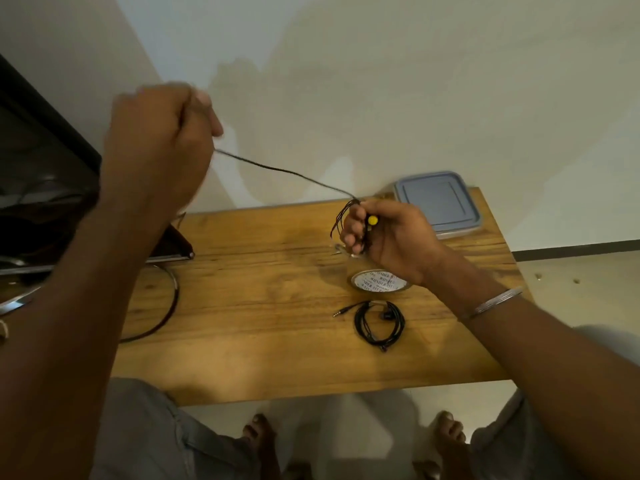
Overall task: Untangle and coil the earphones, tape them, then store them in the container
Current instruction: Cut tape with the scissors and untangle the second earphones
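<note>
The coiling step is judged to be in hand: a dark earphone cable [287, 173] is stretched taut from the left hand [162, 133], raised high and clenched round its far end, down to the right hand [384, 237], held just above the counter [259, 289]. Several loops are gathered in the right hand's curled fingers, and a yellow earbud [373, 221] is held there with them. The bundle is part-made, with a long length left to wind. A second set, the coiled black earphones [379, 322], is laid flat near the counter's front edge, jack pointing left; whether it has been taped cannot be told. The tape roll [379, 282] is stood just under the right wrist, and the container [438, 202], grey lid on, is set at the far right corner. Next, the free length would need to be brought round onto the loops without slack being lost — then tape torn off, for which one hand must be freed.
</note>
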Demonstrator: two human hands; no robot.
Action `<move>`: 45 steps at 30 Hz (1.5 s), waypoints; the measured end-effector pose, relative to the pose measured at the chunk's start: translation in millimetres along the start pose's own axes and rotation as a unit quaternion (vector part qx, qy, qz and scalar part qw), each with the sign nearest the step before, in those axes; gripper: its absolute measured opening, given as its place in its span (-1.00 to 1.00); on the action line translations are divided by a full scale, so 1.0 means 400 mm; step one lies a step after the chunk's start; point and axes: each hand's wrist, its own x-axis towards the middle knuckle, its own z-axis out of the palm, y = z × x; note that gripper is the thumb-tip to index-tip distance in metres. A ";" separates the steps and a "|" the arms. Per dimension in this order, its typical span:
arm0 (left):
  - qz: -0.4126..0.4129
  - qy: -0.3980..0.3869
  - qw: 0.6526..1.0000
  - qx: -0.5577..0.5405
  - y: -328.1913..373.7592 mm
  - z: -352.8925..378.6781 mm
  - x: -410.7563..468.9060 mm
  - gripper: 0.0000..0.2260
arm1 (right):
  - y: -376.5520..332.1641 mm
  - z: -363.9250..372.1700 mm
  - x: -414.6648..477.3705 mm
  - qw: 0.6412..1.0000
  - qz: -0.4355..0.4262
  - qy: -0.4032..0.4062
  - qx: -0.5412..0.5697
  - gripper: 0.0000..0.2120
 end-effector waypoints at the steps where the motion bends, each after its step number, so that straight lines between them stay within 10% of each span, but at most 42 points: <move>1: -0.020 -0.018 1.000 -0.012 0.002 0.006 -0.028 -0.66 | -0.004 0.000 0.001 0.998 -0.013 0.001 0.057 -0.84; 19: -0.156 -0.153 0.946 -0.238 -0.107 0.206 -0.238 -0.68 | -0.028 0.030 -0.005 0.982 -0.067 -0.076 0.162 -0.63; 35: -0.070 -0.396 0.899 -0.174 -0.055 0.259 -0.305 -0.72 | -0.034 0.080 -0.008 0.967 -0.132 -0.077 0.204 -0.75; 45: -0.058 -0.372 0.888 -0.265 -0.053 0.185 -0.255 -0.67 | 0.020 0.071 0.005 0.949 -0.233 0.065 -0.201 -0.81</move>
